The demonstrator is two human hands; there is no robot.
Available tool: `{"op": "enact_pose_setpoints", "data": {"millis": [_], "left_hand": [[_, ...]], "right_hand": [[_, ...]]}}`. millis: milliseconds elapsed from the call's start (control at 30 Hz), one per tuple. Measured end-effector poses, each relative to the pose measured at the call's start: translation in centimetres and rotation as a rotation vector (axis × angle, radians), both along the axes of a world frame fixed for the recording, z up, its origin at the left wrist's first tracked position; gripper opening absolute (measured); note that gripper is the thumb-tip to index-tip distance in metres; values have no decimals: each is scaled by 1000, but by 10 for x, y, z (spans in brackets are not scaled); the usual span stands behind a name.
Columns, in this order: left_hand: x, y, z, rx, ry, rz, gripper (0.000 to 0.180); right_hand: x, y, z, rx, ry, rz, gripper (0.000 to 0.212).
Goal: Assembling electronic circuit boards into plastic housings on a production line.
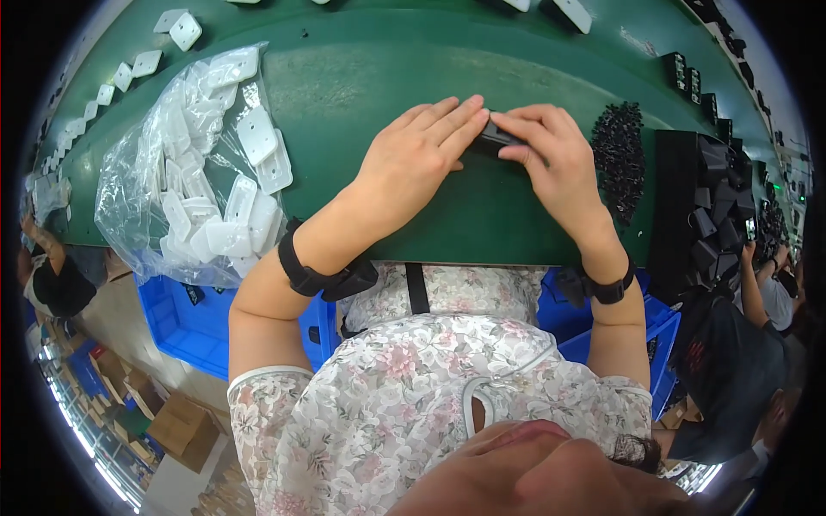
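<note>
A small black plastic part (497, 134) is between my two hands over the green tabletop (361, 95). My right hand (555, 155) pinches its right end between thumb and fingers. My left hand (417, 155) closes on the other end, its fingers long and pressed together, hiding that side of the part. The part's underside and finer details cannot be made out. Just right of my right hand lies a heap of tiny black pieces (618, 163). To the left of my left arm, a clear plastic bag (129, 185) lies open with several white plastic covers (243, 202) in it.
Black housings (714, 206) fill a black bin (673, 172) on the right. Blue crates (185, 331) (662, 348) stand below the table edge on both sides. White covers (185, 31) and black units (675, 76) line the table's far side. Other people work at both sides.
</note>
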State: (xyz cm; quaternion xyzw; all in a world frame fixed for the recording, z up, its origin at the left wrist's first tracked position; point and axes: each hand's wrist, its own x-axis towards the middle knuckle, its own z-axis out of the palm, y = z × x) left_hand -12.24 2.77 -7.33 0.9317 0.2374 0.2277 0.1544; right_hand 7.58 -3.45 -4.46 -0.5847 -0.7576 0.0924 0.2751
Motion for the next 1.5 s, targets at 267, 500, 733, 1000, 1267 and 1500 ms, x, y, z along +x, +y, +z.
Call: {"op": "enact_pose_setpoints", "data": {"millis": [267, 500, 733, 1000, 1267, 1500], "left_hand": [[27, 7, 0, -604, -346, 142, 38], [69, 2, 12, -1284, -632, 35, 36], [76, 11, -1, -1140, -764, 33, 35], [60, 50, 8, -624, -687, 269, 26], [18, 161, 34, -133, -591, 627, 20], [21, 212, -4, -34, 35, 730, 69]], "right_hand": [[11, 3, -9, -313, 1108, -107, 41], [3, 4, 13, -59, 1166, -156, 52], [78, 52, 33, 48, 737, -321, 40], [203, 120, 31, -417, 265, -358, 40], [249, 131, 19, -661, 205, -299, 41], [223, 130, 11, -43, -114, -583, 42]]}}
